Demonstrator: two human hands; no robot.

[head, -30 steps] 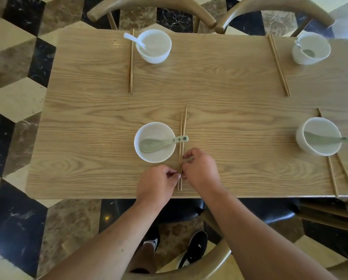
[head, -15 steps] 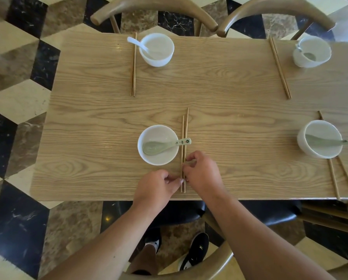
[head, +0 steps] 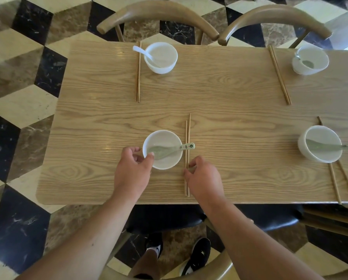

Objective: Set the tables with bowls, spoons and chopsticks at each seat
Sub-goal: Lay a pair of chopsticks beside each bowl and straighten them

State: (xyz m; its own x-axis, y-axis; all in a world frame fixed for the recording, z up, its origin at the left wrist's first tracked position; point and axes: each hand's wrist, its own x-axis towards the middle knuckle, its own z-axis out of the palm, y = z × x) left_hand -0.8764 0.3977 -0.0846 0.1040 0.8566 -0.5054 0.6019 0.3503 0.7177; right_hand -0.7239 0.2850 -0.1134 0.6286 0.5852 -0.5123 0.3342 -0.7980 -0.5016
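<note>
Nearest the camera are black sneakers [head: 197, 255] on the checkered floor, plus a black chair seat [head: 169, 219] tucked under the wooden table [head: 229, 128]. The left hand [head: 131, 170] has its thumb hooked over the near-left rim of the near bowl [head: 167, 163] with the other fingers curled against the outer wall, so it's gripping the bowl. The right hand [head: 204, 178] pinches the near chopsticks [head: 187, 134] low down, thumb and index close together. The pair runs away from those fingertips, just beside the bowl. A green spoon [head: 165, 151] sits in that bowl, its handle crossing the chopsticks just past the right fingers. Well off to that hand's right there's a second bowl [head: 302, 148] with a spoon and splayed chopsticks [head: 335, 182] under it. Far beyond both hands are a far-left bowl [head: 165, 65] and a far-right bowl [head: 318, 57], each with a spoon in it and chopsticks alongside.
</note>
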